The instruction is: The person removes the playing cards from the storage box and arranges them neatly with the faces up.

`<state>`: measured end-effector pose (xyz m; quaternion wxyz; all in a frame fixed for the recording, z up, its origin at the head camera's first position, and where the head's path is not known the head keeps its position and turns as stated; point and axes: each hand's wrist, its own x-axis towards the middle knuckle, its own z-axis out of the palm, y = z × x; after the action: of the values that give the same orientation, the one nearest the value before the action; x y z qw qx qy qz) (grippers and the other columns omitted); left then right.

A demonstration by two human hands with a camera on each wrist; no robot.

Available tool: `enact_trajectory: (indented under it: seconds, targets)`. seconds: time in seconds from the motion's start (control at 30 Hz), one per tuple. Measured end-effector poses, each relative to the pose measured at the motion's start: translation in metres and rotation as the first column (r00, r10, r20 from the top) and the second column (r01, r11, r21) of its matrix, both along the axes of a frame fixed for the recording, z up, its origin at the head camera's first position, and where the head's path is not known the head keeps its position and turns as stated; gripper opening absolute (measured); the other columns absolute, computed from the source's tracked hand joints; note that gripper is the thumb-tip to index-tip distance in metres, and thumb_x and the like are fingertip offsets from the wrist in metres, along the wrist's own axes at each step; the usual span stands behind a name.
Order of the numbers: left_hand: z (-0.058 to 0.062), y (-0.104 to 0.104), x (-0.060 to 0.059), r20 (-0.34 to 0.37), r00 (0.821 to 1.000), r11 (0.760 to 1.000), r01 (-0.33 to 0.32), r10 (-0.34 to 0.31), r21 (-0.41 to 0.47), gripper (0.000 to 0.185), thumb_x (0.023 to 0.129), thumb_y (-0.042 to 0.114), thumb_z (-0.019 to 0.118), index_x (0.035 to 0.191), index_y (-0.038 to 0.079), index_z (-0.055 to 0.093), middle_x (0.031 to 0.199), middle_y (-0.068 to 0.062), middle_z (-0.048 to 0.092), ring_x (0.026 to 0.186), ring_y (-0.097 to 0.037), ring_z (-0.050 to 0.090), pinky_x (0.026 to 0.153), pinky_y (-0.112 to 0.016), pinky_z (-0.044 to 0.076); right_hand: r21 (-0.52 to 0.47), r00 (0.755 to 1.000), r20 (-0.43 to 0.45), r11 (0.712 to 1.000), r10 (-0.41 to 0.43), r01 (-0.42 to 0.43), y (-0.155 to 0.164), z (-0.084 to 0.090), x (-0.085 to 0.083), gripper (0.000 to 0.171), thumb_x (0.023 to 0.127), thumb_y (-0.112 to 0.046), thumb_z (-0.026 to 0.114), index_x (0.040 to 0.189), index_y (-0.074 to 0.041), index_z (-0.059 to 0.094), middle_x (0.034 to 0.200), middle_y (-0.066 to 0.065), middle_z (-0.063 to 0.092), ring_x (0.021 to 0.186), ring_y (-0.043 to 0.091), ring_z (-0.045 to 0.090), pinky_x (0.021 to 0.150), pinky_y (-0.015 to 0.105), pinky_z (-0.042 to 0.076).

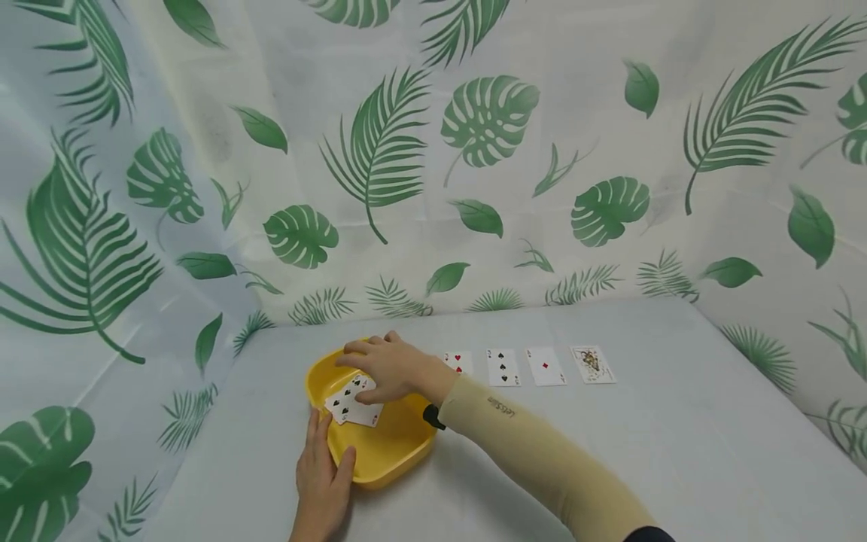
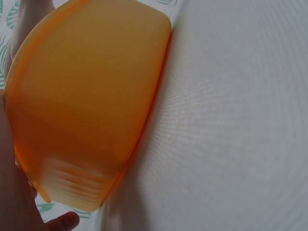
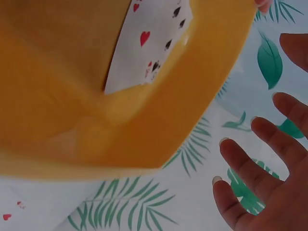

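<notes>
A yellow plastic basin (image 1: 389, 448) sits on the table, with overlapping playing cards (image 1: 348, 403) lying in its left part, one with spades and one with hearts. My left hand (image 1: 318, 470) rests against the basin's left rim, its fingers extended along the edge and its thumb by the front corner. In the left wrist view the basin's outer wall (image 2: 91, 91) fills much of the picture. Over the basin hovers my right hand (image 1: 389, 369), fingers spread and holding nothing. The right wrist view shows those parted fingers (image 3: 255, 168) beyond the basin's rim.
Right of the basin, a row of face-up cards lies on the table: a hearts card (image 1: 457, 360) partly behind my right wrist, a spades card (image 1: 503, 369), an ace of diamonds (image 1: 545, 366) and a joker (image 1: 593, 365). A leaf-print curtain (image 1: 501, 248) borders the table's back and sides.
</notes>
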<state>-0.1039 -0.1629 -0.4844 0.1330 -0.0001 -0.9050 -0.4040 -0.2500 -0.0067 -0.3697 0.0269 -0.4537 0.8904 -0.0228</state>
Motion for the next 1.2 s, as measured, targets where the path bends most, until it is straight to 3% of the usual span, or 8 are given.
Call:
enact_trajectory:
  seconds: [0.27,0.83,1.2]
  targets:
    - [0.0,0.0,0.0,-0.019,1.0,1.0,0.004,-0.004,0.0,0.062,0.102,0.019,0.055,0.154,0.004,0.025,0.166,-0.019,0.01,0.142,-0.05,0.026,0.107,-0.069,0.021,0.059,1.0,0.008,0.998,-0.027,0.027,-0.016,-0.012,-0.005,0.065,0.096,-0.052,0.063,0.153,-0.03,0.043,0.159,-0.004,0.037,0.144,0.024,0.037,0.112,0.057,0.031]
    - [0.002,0.0,-0.001,0.011,1.0,1.0,-0.001,0.001,0.004,0.062,0.104,0.021,0.053,0.155,0.005,0.024,0.166,-0.019,0.008,0.144,-0.048,0.023,0.108,-0.069,0.019,0.195,0.987,0.088,0.974,-0.131,0.112,-0.036,-0.05,-0.01,0.069,0.09,-0.056,0.068,0.152,-0.036,0.044,0.159,-0.007,0.037,0.141,0.025,0.04,0.117,0.049,0.027]
    - [0.002,0.0,-0.001,0.01,1.0,1.0,0.0,0.0,0.008,0.062,0.103,0.02,0.054,0.155,0.005,0.024,0.167,-0.017,0.009,0.144,-0.046,0.024,0.108,-0.068,0.018,0.259,0.985,0.05,0.954,-0.167,0.149,-0.039,-0.066,-0.006,0.077,0.085,-0.068,0.065,0.153,-0.042,0.04,0.158,-0.01,0.037,0.136,0.028,0.046,0.116,0.045,0.029]
